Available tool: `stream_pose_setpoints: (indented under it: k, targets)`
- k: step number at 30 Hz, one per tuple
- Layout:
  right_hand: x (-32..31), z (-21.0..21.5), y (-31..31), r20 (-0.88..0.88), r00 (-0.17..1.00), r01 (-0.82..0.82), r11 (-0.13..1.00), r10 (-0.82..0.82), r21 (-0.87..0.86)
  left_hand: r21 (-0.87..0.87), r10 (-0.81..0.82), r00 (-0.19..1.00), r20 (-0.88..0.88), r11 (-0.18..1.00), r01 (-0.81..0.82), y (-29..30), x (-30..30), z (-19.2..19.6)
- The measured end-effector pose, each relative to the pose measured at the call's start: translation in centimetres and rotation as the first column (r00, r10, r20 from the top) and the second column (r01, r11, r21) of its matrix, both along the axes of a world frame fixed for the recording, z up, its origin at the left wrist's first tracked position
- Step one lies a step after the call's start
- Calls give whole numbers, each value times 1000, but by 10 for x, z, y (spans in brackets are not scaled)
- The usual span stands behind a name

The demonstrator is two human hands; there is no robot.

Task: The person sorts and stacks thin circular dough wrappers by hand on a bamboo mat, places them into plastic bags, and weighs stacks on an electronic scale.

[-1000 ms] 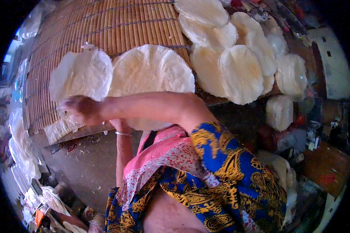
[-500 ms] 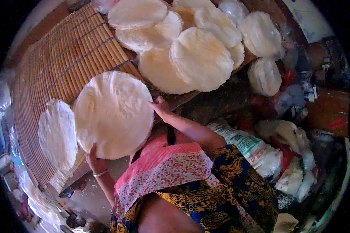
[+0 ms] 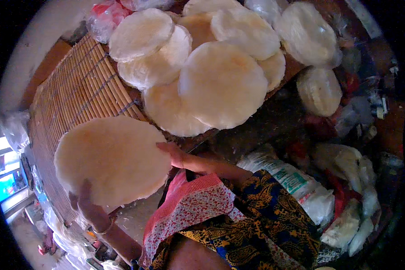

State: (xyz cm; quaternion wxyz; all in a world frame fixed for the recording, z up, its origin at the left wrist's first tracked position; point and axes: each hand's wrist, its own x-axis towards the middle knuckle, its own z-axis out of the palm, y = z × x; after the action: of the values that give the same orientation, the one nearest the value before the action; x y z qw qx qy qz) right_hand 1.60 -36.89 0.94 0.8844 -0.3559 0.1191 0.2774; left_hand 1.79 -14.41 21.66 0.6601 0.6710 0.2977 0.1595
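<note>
A large round cream-coloured sheet, thin and like rice paper, is tilted in front of me over the near end of a slatted bamboo mat. My right hand pinches its right rim, with the fingers partly hidden behind it. At the lower left rim is my left hand, wearing a bangle. It grips there with its digits lying over the sheet's face, a little smeared by motion. Beyond, several similar sheets overlap in a pile; the nearest full disc lies on top.
The bamboo mat slopes away at the left. Plastic-wrapped discs stand at the far right, with another wrapped bundle below them. A white printed sack and crumpled plastic bags lie to my right. Red and clear bags sit far left.
The view has shifted. The sheet in my hands has tilted and its face now looks smoother. My left hand reaches further over its rim. The second sheet at left no longer shows.
</note>
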Motion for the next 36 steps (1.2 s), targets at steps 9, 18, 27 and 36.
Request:
stream_pose_setpoints:
  k: [9, 18, 27, 36]
  targets:
    - [86, 45, -69, -226, 927, 347, 915, -301, 206, 193, -102, 995, 19, 977, 97, -49, 63, 39]
    - [131, 156, -234, 517, 731, 660, 656, -446, -366, -76, -341, 894, 289, 923, 377, -153, 110, 39]
    - [165, 181, -379, 717, 676, 685, 502, -168, -528, 910, -855, 369, 363, 411, 57, -191, 199, 14]
    - [187, 234, -428, 770, 638, 662, 508, 2, -550, 865, -800, 580, 157, 395, 310, -218, 222, 29]
